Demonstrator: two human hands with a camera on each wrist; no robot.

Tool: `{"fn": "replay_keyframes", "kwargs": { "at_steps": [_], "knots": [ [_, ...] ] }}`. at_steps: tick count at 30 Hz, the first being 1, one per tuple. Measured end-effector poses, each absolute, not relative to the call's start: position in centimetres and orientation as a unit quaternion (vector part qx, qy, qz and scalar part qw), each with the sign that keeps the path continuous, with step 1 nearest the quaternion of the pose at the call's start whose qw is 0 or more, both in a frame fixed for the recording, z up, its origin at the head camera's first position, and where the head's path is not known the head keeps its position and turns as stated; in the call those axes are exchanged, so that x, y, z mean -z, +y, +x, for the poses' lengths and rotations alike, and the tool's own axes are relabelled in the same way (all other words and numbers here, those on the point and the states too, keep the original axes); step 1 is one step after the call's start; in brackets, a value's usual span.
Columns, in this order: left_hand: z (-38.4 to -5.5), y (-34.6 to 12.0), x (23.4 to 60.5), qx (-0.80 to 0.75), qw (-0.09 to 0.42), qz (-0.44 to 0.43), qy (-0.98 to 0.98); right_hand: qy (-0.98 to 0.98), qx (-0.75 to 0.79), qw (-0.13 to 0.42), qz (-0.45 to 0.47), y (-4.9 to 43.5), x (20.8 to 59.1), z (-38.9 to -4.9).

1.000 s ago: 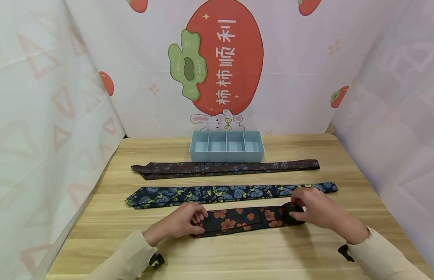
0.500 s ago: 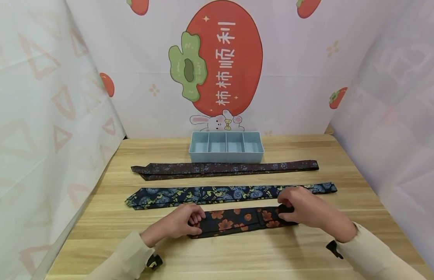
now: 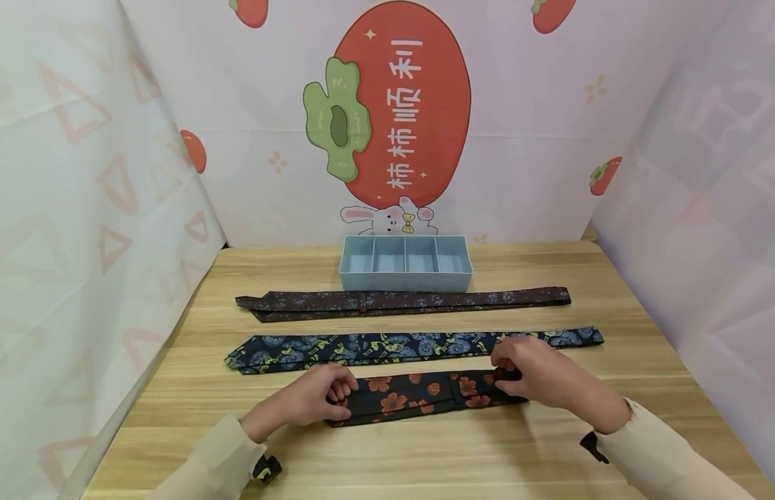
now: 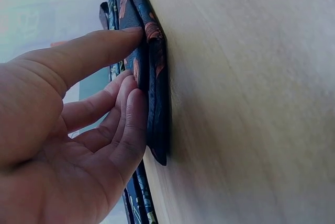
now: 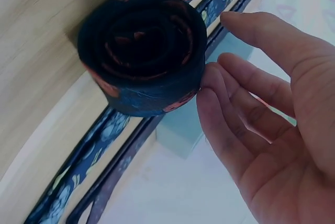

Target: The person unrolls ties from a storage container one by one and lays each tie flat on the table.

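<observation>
A black necktie with orange flowers (image 3: 394, 401) lies nearest the person, its right part wound into a roll (image 5: 141, 56). My left hand (image 3: 315, 396) holds the tie's left end, thumb and fingertips on the fabric in the left wrist view. At the right, my right hand (image 3: 550, 375) is at the roll, with thumb and curved fingers about it. The right wrist view shows fingertips against the roll's side and the thumb tip slightly off its edge. Behind lies a navy necktie with blue and yellow patterns (image 3: 375, 349), and farther back a dark maroon necktie (image 3: 437, 301).
A light blue box with several compartments (image 3: 406, 280) stands at the back of the wooden table (image 3: 425, 465). White printed cloth (image 3: 519, 173) hangs behind and at both sides.
My right hand has moved left with the roll, and the flat stretch of the flowered necktie is shorter. My left hand and the tie's left end have shifted slightly left.
</observation>
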State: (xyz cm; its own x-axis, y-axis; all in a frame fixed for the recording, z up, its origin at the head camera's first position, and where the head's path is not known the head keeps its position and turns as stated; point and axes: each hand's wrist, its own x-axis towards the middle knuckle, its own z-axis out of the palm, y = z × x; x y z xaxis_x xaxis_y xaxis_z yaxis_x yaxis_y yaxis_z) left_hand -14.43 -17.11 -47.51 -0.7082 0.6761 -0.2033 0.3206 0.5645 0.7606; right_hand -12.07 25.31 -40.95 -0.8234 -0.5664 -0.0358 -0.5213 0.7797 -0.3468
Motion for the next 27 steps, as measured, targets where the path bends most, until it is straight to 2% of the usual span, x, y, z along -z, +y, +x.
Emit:
{"fn": "replay_keyframes", "kwargs": {
  "at_steps": [12, 20, 27],
  "knots": [
    [-14.5, -17.2, 47.4, -0.361, 0.242, 0.291, 0.852, 0.959, 0.132, 0.017, -0.249, 29.3, 41.0, -11.6],
    [-14.6, -17.1, 47.2, -0.354, 0.244, 0.292, 0.854, 0.963, 0.132, 0.030, -0.232, 31.0, 41.6, -11.5],
    [-14.6, -17.5, 47.3, -0.358, 0.248, 0.288, 0.853, 0.957, 0.148, 0.056, -0.243, 30.2, 40.9, -11.8]
  ]
}}
